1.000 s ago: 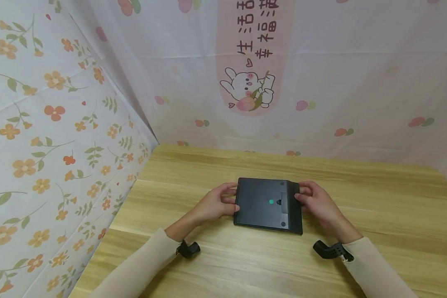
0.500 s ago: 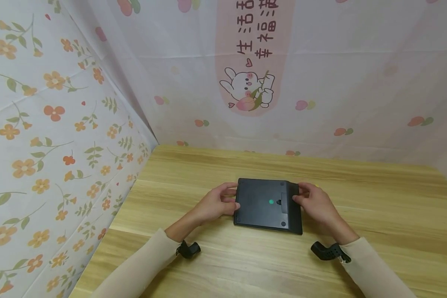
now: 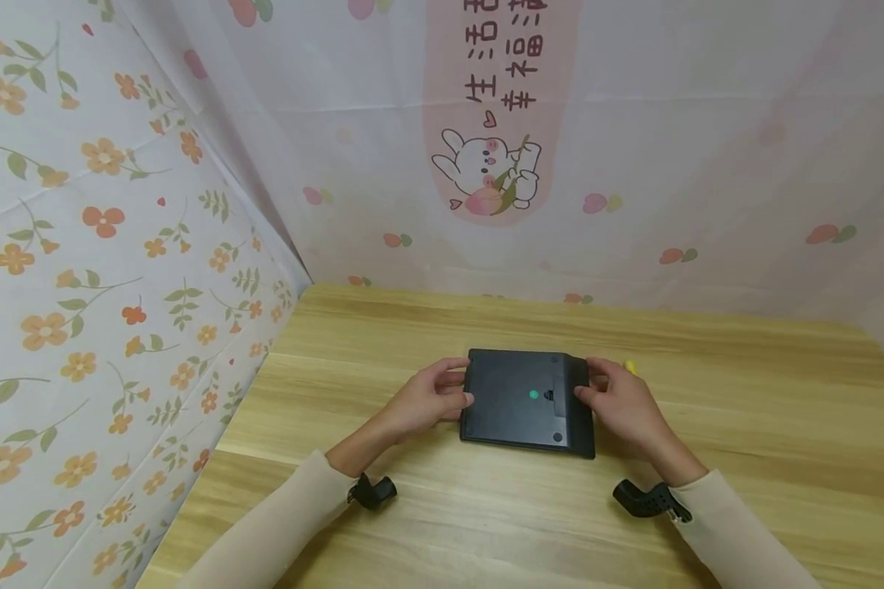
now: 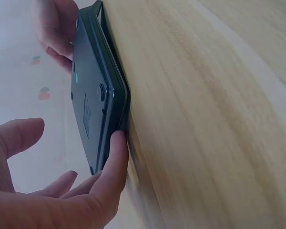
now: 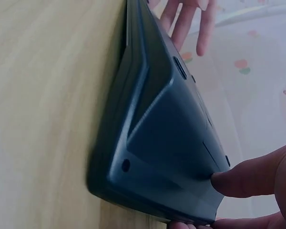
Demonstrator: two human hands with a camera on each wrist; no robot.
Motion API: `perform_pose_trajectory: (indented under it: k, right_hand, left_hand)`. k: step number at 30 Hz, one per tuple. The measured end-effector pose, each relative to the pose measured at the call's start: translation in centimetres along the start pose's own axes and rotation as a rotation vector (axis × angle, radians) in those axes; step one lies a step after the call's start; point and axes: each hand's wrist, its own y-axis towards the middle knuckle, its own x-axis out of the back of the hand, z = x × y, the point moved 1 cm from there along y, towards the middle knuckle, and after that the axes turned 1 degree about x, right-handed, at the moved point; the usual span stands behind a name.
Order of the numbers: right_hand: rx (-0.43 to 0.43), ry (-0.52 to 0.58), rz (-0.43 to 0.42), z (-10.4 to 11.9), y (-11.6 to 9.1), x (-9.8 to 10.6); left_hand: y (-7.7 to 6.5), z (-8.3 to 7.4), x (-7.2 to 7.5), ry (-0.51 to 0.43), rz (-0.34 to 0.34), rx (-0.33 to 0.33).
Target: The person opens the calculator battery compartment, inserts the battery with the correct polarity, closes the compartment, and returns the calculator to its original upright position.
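A black desk calculator point(image 3: 511, 399) lies underside up on the wooden table, showing a battery cover, round feet and a small green sticker point(image 3: 534, 394). My right hand point(image 3: 626, 409) pinches its raised right end; in the right wrist view the thumb point(image 5: 248, 179) presses the back and the fingers sit at the edge. At the opposite end is my left hand point(image 3: 423, 399). In the left wrist view one finger point(image 4: 115, 160) touches the calculator's side edge, while the thumb point(image 4: 24, 133) stands apart from it. The other left fingers are partly hidden.
A small yellow thing point(image 3: 629, 367) peeks out behind the right hand, mostly hidden. Floral cloth point(image 3: 103, 327) hangs along the table's left side, and a rabbit-print cloth point(image 3: 486, 188) along the back. Black wrist mounts point(image 3: 372, 492) sit on both cuffs.
My right hand has slid slightly left, its thumb further onto the calculator, uncovering the yellow thing behind it. The left thumb has shifted a little upward along the edge.
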Motion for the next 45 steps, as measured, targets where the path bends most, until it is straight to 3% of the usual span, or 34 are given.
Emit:
perform_pose_trajectory:
  k: [10,22,34,45]
  right_hand:
    - [0.013,-0.018,0.005,0.2,-0.5,-0.4]
    - [0.15,-0.069,-0.003,0.2,-1.4,-0.7]
    - [0.134,-0.066,0.02,0.5,-1.7,-0.8]
    - [0.126,-0.074,0.025,0.5,-1.9,-0.7]
  left_hand:
    - [-0.1,-0.4,-0.5,0.136,-0.072,-0.015]
    - [0.0,-0.3,-1.1,0.204,-0.102,-0.009]
    - [-0.1,-0.3,-1.3,0.221,-0.099,-0.011]
    - [0.0,-0.4,-1.7,0.312,-0.103,-0.005]
